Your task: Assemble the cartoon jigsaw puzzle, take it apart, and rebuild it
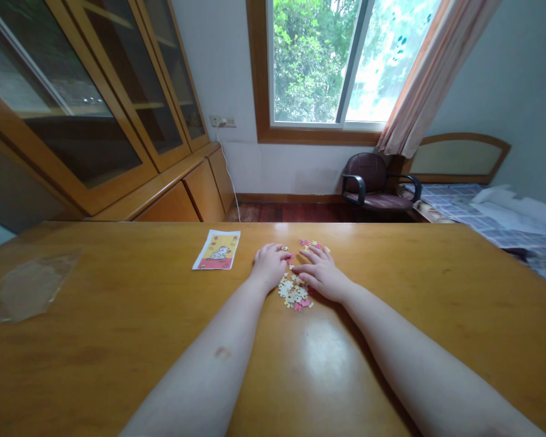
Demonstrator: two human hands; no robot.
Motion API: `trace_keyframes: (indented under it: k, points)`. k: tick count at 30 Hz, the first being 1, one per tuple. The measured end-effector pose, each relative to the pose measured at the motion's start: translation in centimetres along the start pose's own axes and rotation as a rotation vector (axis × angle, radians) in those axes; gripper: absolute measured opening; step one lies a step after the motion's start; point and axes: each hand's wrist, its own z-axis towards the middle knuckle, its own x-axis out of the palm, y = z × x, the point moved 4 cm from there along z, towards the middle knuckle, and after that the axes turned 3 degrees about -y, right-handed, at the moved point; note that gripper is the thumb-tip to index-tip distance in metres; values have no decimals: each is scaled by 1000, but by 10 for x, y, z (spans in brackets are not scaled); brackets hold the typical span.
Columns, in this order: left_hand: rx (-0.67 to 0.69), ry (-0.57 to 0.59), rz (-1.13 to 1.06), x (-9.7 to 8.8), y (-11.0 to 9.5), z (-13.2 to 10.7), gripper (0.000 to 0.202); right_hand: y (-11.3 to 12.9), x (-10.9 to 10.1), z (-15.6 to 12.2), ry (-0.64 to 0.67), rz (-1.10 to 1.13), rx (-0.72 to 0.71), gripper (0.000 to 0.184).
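Observation:
A heap of small jigsaw pieces, cream, pink and yellow, lies on the wooden table between my two hands. My left hand rests palm down at the heap's left edge, fingers curled a little toward the pieces. My right hand lies flat on the right side, fingers stretched left over the pieces. A few more loose pieces sit just beyond my right hand. A printed picture card with a yellow and red drawing lies to the left of my left hand.
A clear plastic bag lies at the table's left edge. Glass-door wooden cabinets line the left wall. A dark office chair stands under the window, and a bed is at the right.

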Motion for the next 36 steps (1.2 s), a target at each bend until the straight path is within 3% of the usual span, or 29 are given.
trace_keyframes:
  k: [3, 8, 21, 25, 28, 36]
  points:
    - [-20, -31, -26, -3, 1, 0, 34, -9, -2, 3, -77, 7, 67, 28]
    - [72, -42, -74, -2, -2, 1, 31, -18, -4, 5, -196, 29, 132, 16]
    - [0, -75, -117, -6, 1, 3, 29, -24, 2, 6, -177, 19, 176, 13]
    - [-12, -85, -158, -5, 3, 4, 29, -30, -1, 6, -265, 48, 160, 10]
    - [-14, -89, -184, -5, 3, 4, 29, -38, -6, 3, -333, -1, 248, 13]
    - [-15, -78, -201, -7, 2, 4, 29, -41, -10, 0, -349, -99, 326, 21]
